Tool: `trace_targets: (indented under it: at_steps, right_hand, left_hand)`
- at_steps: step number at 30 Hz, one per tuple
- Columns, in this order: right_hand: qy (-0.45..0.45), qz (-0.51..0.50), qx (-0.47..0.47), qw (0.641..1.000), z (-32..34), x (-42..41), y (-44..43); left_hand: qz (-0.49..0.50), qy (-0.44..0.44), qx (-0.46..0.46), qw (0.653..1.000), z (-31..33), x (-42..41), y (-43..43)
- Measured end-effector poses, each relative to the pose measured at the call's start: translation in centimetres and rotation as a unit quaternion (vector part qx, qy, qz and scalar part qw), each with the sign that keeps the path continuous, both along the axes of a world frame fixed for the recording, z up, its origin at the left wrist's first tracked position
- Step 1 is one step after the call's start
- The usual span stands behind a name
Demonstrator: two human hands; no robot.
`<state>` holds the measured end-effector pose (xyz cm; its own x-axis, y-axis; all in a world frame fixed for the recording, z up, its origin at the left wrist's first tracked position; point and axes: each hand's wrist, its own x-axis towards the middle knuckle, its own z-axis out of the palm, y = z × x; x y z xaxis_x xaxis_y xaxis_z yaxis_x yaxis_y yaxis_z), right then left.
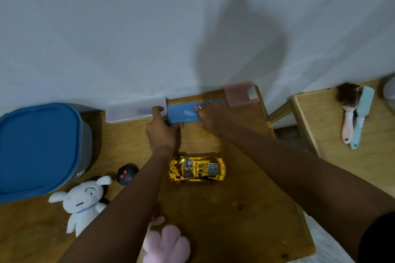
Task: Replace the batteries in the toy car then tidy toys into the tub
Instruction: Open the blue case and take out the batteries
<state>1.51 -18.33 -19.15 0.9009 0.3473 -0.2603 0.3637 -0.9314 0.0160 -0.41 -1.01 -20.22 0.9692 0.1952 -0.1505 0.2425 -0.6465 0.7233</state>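
Note:
A shiny gold toy car [196, 169] stands on the wooden table [224, 220], nose to the left. Beyond it, against the wall, lies a flat blue case [181, 114]. My left hand [162, 132] holds the case's left end, index finger stretched up beside it. My right hand [210, 116] rests on the case's right part, fingers spread over its top. A grey tub with a blue lid [38, 149] stands at the table's left, lid on. A white plush dog [83, 200], a dark round toy with red dots [127, 174] and a pink plush [166, 245] lie near the front.
A clear plastic box [132, 111] lies left of the blue case at the wall. A pink box [240, 94] sits at the back right corner. A second wooden surface [342, 156] to the right carries two brushes [352, 113].

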Motion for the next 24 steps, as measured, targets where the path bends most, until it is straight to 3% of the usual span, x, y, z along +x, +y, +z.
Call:
trace_targets:
  at_steps: [7,12,15,18,20,22,24]
  right_hand:
    - [0.038,0.026,-0.011,0.999,3.0,2.5,-0.8]
    - [0.126,-0.067,0.181,0.973,4.9,5.8,-2.6]
    - [0.045,-0.098,0.198,0.974,4.5,6.9,-2.3]
    - [-0.137,-0.112,0.131,0.975,3.0,5.6,-1.9]
    - [-0.223,-0.095,0.156,0.957,1.8,4.1,-1.6]
    - [-0.217,-0.09,0.172,0.957,0.5,3.4,-1.7]
    - [-0.094,-0.1,0.156,0.978,-0.1,2.9,-2.0]
  left_hand:
    - [0.012,0.007,-0.013,1.0,0.2,0.0,0.2]
    - [-0.026,0.008,0.011,1.0,0.0,-0.1,0.3]
    - [-0.051,0.016,0.053,0.997,-0.3,-0.3,0.4]
    - [-0.055,0.017,0.053,0.997,-0.4,-0.1,0.6]
    - [-0.051,0.014,0.053,0.997,-0.5,0.0,0.7]
    - [-0.046,0.011,0.057,0.997,-0.6,0.1,0.8]
    - [-0.047,0.006,0.056,0.997,-0.6,0.1,0.7]
